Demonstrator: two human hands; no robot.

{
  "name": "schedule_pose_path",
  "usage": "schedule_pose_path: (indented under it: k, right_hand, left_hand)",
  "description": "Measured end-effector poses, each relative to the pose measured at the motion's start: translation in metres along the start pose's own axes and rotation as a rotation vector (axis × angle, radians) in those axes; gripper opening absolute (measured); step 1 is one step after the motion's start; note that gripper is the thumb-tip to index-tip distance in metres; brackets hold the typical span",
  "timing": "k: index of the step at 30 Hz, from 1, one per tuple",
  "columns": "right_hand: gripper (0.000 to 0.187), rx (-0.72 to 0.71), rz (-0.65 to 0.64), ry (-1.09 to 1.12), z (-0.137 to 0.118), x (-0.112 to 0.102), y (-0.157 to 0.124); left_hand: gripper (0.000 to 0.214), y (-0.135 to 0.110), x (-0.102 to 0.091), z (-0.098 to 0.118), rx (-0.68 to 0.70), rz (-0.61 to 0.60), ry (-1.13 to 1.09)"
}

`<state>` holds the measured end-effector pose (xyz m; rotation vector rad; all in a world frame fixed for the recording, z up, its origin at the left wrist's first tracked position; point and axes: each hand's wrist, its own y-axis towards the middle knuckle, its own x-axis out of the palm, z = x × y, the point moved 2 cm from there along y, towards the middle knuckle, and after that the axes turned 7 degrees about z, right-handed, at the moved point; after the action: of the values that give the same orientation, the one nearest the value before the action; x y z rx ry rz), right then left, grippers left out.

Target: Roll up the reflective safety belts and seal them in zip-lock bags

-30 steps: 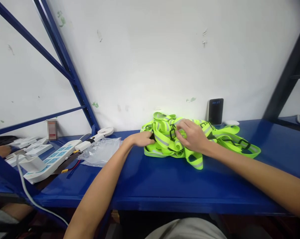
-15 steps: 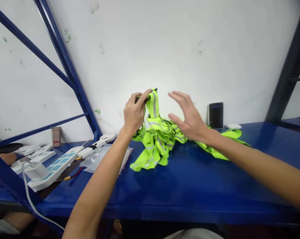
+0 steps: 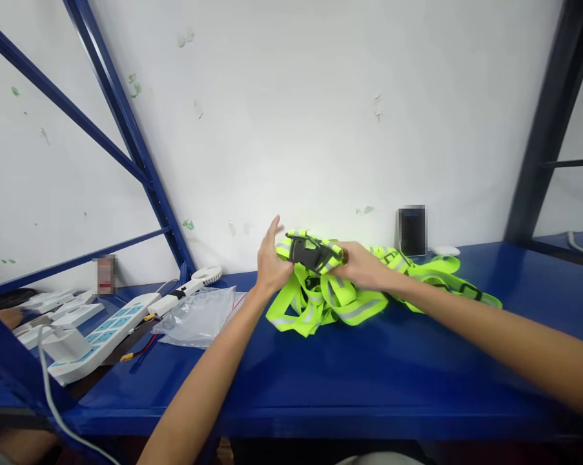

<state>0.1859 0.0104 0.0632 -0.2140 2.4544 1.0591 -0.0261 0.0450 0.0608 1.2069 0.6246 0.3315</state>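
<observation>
A tangle of neon-yellow reflective vest straps with grey stripes and black elastic bands lies on the blue shelf near the white wall. My left hand is raised beside the pile, fingers stretched upward and apart, its palm against a black band at the top of the straps. My right hand is closed on the other end of that strap section, holding it just above the pile.
A clear plastic bag, a small white handheld fan and white power strips with cables lie to the left. A dark phone-like device leans on the wall behind the straps. Blue frame posts rise left and right.
My left hand came down from its raised hold on a strap and opened. My right hand, open half a second ago, has closed on the strap. The pile has shifted.
</observation>
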Motion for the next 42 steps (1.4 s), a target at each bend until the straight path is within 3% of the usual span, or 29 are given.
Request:
schedule_pose_path:
  k: [2,4,6,9,12,15,18,20,24,27,30,36,42]
  right_hand:
    - [0.021,0.026,0.053,0.041,0.012,0.004,-0.012]
    - [0.025,0.076,0.140,0.080,0.022,0.007,-0.021]
    - [0.027,0.150,0.231,0.148,0.032,0.010,-0.027]
    - [0.029,0.292,0.379,0.319,0.050,0.018,-0.032]
    - [0.031,0.393,0.499,0.453,0.062,0.025,-0.036]
    - [0.030,0.285,0.486,0.413,0.056,0.029,-0.040]
    - [0.033,0.084,0.377,0.279,0.038,0.032,-0.046]
    - [0.036,0.047,0.283,0.230,0.028,0.034,-0.051]
    - [0.048,0.060,0.111,0.256,0.020,0.036,-0.057]
    - [0.061,0.009,0.054,0.291,0.019,0.035,-0.058]
    - [0.058,0.011,0.113,0.299,0.018,0.038,-0.059]
    - [0.039,-0.004,0.290,0.310,-0.001,0.041,-0.062]
    - [0.035,-0.096,0.335,0.312,-0.022,0.033,-0.044]
  left_hand:
    - [0.078,-0.013,0.002,-0.001,-0.163,-0.214,-0.100]
    - [0.059,-0.024,0.002,0.004,-0.193,-0.404,-0.138]
    - [0.052,-0.032,0.002,0.012,-0.180,-0.481,-0.120]
    - [0.073,-0.042,0.006,0.025,-0.133,-0.480,-0.095]
    - [0.083,-0.049,0.013,0.043,0.020,-0.474,-0.104]
    - [0.071,-0.053,0.020,0.061,0.206,-0.421,-0.043]
    - [0.063,-0.055,0.023,0.065,0.274,-0.286,-0.042]
    - [0.058,-0.055,0.023,0.056,0.265,-0.226,-0.097]
    - [0.054,-0.054,0.021,0.028,0.238,-0.257,-0.192]
    - [0.060,-0.051,0.018,0.014,0.070,-0.294,-0.188]
    - [0.056,-0.050,0.017,0.016,-0.059,-0.380,-0.171]
    - [0.044,-0.061,0.025,0.040,-0.075,-0.610,-0.111]
    - [0.033,-0.052,0.019,0.043,-0.252,-0.692,-0.092]
